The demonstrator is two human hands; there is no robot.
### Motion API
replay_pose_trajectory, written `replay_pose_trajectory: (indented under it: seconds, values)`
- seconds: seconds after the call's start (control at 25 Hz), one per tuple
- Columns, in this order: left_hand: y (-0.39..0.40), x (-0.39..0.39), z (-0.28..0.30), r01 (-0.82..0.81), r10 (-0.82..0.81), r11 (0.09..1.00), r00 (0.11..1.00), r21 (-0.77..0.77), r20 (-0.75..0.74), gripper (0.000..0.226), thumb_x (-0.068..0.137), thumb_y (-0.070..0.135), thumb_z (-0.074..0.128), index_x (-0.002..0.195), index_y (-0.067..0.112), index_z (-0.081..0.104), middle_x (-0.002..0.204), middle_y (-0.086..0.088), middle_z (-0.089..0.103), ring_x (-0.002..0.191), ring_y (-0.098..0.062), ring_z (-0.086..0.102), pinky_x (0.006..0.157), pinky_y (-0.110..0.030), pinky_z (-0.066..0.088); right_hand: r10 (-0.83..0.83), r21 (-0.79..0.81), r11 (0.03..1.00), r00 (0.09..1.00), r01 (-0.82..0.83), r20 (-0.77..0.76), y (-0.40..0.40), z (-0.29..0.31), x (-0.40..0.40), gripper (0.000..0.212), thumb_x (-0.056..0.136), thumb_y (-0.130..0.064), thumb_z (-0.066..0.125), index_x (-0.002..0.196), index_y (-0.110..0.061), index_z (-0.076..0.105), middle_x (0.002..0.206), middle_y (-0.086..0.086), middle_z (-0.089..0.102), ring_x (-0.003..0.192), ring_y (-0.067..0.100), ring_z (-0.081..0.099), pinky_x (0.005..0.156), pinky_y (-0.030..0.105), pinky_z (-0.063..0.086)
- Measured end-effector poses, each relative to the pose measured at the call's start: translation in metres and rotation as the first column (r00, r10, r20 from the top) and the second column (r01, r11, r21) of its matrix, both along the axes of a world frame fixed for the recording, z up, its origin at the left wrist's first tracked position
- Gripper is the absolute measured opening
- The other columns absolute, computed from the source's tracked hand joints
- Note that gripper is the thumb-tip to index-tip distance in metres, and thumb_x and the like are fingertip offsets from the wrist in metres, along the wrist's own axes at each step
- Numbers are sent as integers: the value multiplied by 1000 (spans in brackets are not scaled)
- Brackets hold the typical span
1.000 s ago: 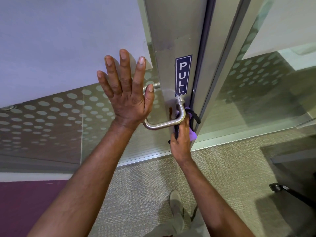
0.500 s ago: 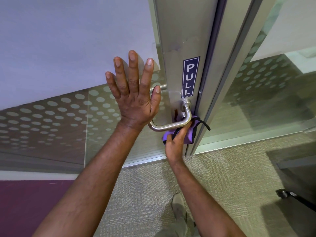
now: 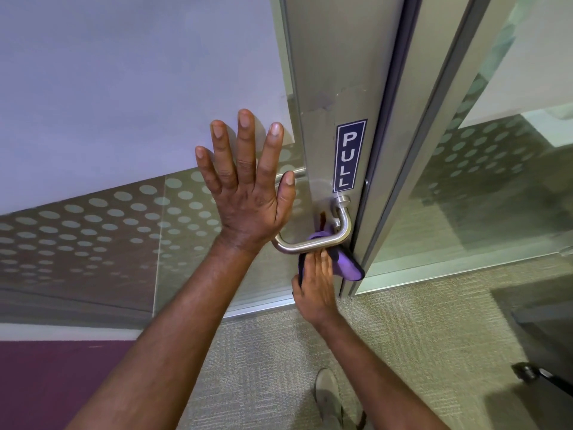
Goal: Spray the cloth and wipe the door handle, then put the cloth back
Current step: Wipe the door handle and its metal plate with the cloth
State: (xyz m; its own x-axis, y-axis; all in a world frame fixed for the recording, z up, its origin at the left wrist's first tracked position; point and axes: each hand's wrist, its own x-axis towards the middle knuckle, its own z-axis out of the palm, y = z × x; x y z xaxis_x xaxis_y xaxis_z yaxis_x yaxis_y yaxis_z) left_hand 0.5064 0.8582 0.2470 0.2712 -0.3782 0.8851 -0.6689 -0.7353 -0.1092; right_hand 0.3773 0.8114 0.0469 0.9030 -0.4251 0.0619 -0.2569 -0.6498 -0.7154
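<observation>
A brushed steel lever door handle (image 3: pixel 313 245) juts from the metal door stile below a blue PULL sign (image 3: pixel 349 156). My right hand (image 3: pixel 314 285) grips a purple cloth (image 3: pixel 348 265) from below and presses it against the underside of the handle's bar; part of the cloth pokes up behind the bar. My left hand (image 3: pixel 248 184) lies flat with fingers spread against the glass door panel, just left of the handle. No spray bottle is in view.
The glass door (image 3: pixel 124 231) carries a dotted frosting band. To the right stands the door frame (image 3: pixel 434 125) with another glass panel. Beige carpet (image 3: pixel 418 352) covers the floor, my shoe (image 3: pixel 328 395) below. A dark chair base (image 3: pixel 539 373) sits at the lower right.
My right hand has slid the cloth from the handle's bend by the stile leftward along the underside of the bar. My left hand has stayed flat on the glass.
</observation>
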Motion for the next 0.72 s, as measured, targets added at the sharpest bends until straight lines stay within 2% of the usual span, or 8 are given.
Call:
replay_pose_trajectory:
  seconds: [0.08,0.2,0.32,0.4,0.44,0.52,0.64,0.72]
  values:
    - [0,1,-1,2,-2,1000,1000,2,1,67,105,45,29,164,29,3,171,6,-19,158,-21,-17,127,-47,-11,63,-154,986,998,-59,20,-16,-11,1,76,89,-24,53,157,-1,26,147,24,52,142,34,38,119,59,35]
    - [-2,2,-1,-6,6,1000,1000,-2,19,67,105,45,28,164,28,3,171,6,-18,158,-21,-16,127,-47,-10,137,-240,962,991,-133,-3,-34,-12,8,79,91,-32,52,160,-20,13,151,19,48,145,38,34,124,47,23]
    - [-2,2,-1,-3,3,1000,1000,-5,22,67,105,45,27,164,29,1,171,6,-19,158,-20,-17,127,-47,-11,189,-425,903,950,-68,250,-40,-2,20,53,84,-28,66,133,-16,50,119,18,64,118,33,48,106,45,36]
    - [-2,1,0,0,0,1000,1000,-2,15,66,105,45,27,164,28,2,171,6,-19,158,-21,-17,127,-47,-10,203,-471,882,906,-4,371,-47,9,30,34,86,-29,67,117,-15,63,106,11,65,104,30,55,92,45,47]
    - [-2,1,-1,1,-1,1000,1000,0,14,66,105,45,27,164,28,2,171,6,-19,158,-21,-17,127,-47,-10,196,-477,879,899,17,393,-50,13,35,31,87,-29,69,114,-15,69,105,10,68,101,31,60,92,44,48]
    - [-1,2,-2,-2,2,1000,1000,1,14,66,105,45,27,164,28,2,171,6,-18,158,-21,-16,127,-47,-10,209,-498,867,893,19,398,-55,20,43,32,88,-31,72,116,-16,75,111,10,73,108,33,63,106,44,40]
    - [-2,2,-1,-5,5,1000,1000,-1,9,66,105,45,26,164,28,3,171,6,-18,158,-21,-16,127,-47,-10,248,-482,876,855,3,456,-57,35,50,42,91,-33,70,130,-23,62,125,12,69,121,35,57,110,56,42]
    - [-2,2,-2,0,0,1000,1000,-1,12,65,105,45,26,164,28,3,171,6,-18,158,-21,-16,127,-47,-10,248,-485,874,826,34,506,-56,41,56,49,88,-33,72,133,-22,55,128,14,66,123,36,53,111,56,42]
